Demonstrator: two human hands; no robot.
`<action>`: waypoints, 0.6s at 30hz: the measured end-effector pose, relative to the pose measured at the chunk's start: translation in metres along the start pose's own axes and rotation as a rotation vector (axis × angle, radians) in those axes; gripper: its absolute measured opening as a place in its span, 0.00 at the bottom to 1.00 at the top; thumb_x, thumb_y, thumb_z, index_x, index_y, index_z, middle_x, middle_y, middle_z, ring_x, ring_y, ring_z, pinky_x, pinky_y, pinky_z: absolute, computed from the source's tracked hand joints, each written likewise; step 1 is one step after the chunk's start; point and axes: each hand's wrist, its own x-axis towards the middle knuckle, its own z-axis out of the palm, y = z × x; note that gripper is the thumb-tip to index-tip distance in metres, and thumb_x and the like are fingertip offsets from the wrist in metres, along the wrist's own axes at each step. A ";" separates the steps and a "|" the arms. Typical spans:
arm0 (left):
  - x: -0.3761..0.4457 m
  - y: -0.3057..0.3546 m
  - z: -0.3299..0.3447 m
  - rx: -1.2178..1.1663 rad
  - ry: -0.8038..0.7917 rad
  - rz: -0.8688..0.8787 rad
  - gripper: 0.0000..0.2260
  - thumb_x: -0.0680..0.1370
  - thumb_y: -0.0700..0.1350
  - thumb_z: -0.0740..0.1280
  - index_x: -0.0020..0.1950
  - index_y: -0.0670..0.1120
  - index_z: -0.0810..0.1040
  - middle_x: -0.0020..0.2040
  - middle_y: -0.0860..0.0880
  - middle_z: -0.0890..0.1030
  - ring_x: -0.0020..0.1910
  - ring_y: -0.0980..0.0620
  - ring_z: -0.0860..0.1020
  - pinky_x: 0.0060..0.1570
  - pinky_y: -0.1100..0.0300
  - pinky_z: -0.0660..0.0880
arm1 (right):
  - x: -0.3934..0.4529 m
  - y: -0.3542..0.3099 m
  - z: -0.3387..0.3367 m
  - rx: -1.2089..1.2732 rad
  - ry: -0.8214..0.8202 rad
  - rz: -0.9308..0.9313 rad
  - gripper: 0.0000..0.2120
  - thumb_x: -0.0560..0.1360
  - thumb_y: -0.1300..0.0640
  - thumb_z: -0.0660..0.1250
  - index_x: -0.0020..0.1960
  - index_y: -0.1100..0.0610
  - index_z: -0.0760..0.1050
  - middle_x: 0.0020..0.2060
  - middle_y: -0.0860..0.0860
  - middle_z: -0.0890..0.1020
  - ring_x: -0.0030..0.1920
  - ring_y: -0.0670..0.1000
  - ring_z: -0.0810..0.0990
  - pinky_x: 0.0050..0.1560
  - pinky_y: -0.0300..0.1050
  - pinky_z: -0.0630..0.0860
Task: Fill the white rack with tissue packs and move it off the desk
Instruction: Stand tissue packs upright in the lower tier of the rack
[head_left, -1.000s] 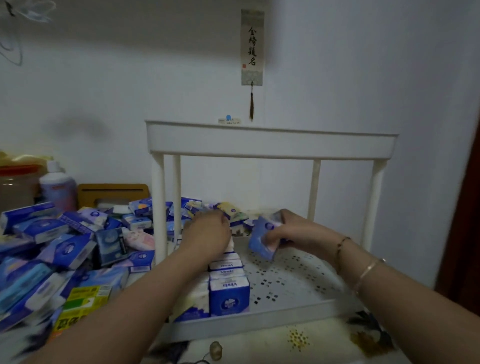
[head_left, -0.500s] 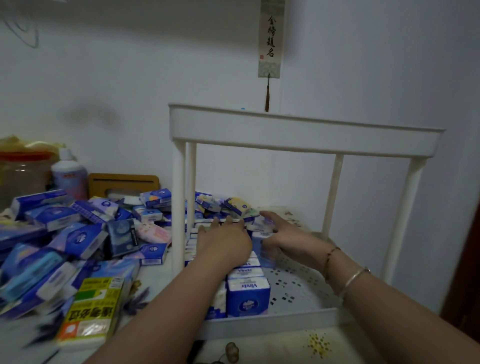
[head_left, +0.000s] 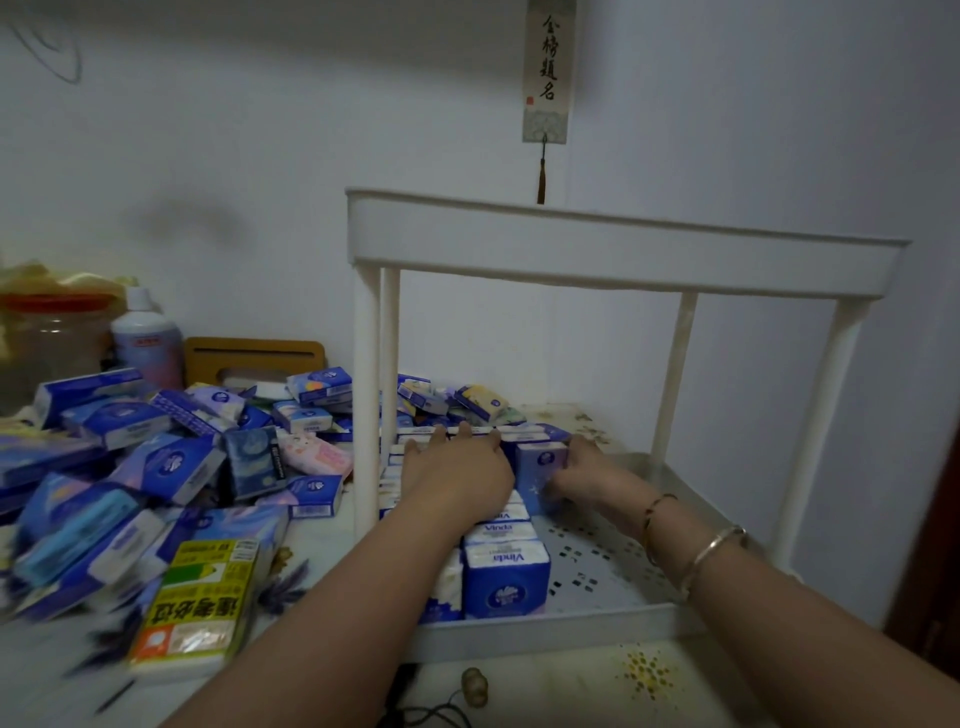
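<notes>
White plastic two-tier rack (head_left: 618, 249) stood on the counter (head_left: 649, 675) against the wall; perforated lower tray partly stocked, upper tray contents not visible.

Contents: blue-and-white upright tissue packs (head_left: 506, 577), ranked in rows along the tray's left side; right half of the tray bare.

Left hand (head_left: 457, 467): laid palm-down on the ranked rows, fingers straight, gripping nothing.

Right hand (head_left: 582, 470): fingers curled round a pale blue upright tissue pack (head_left: 540, 473), pressing it against the end of the row. Two bangles on that wrist.

Stock remaining: large loose heap of blue tissue packs (head_left: 156, 457) on the counter to the rack's left, with a yellow-and-green flat pack (head_left: 200, 603) at its near edge.

Hazards, as judged:
- Upright packs looked soft and only lightly wedged; an uneven push from the right could have toppled or skewed the row.
- Open right half gave the rows nothing to lean on, so packs could have slid or fallen sideways when the rack was lifted.
- The rack's near edge sat close to the counter front; a hard shove risked shifting it.
- Heap crowding the left post could have spilled.
</notes>
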 end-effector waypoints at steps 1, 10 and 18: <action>0.000 0.000 0.000 -0.001 -0.007 0.000 0.23 0.82 0.49 0.48 0.78 0.53 0.52 0.79 0.47 0.50 0.77 0.43 0.50 0.72 0.39 0.50 | -0.003 0.000 0.000 -0.043 -0.016 -0.015 0.16 0.73 0.66 0.66 0.60 0.65 0.69 0.50 0.57 0.77 0.46 0.51 0.75 0.40 0.39 0.72; 0.002 -0.002 -0.004 -0.112 -0.052 -0.008 0.21 0.82 0.48 0.49 0.76 0.54 0.60 0.79 0.46 0.53 0.77 0.44 0.53 0.73 0.40 0.50 | 0.002 0.008 0.008 -0.461 -0.181 -0.148 0.15 0.75 0.57 0.62 0.61 0.57 0.72 0.60 0.56 0.77 0.58 0.55 0.74 0.64 0.49 0.69; -0.030 0.002 -0.019 -0.603 0.206 0.044 0.17 0.79 0.39 0.57 0.65 0.47 0.76 0.63 0.45 0.78 0.53 0.47 0.78 0.57 0.58 0.73 | -0.037 -0.002 -0.024 -0.479 -0.123 -0.106 0.16 0.79 0.65 0.54 0.65 0.63 0.68 0.63 0.59 0.75 0.58 0.55 0.75 0.49 0.40 0.71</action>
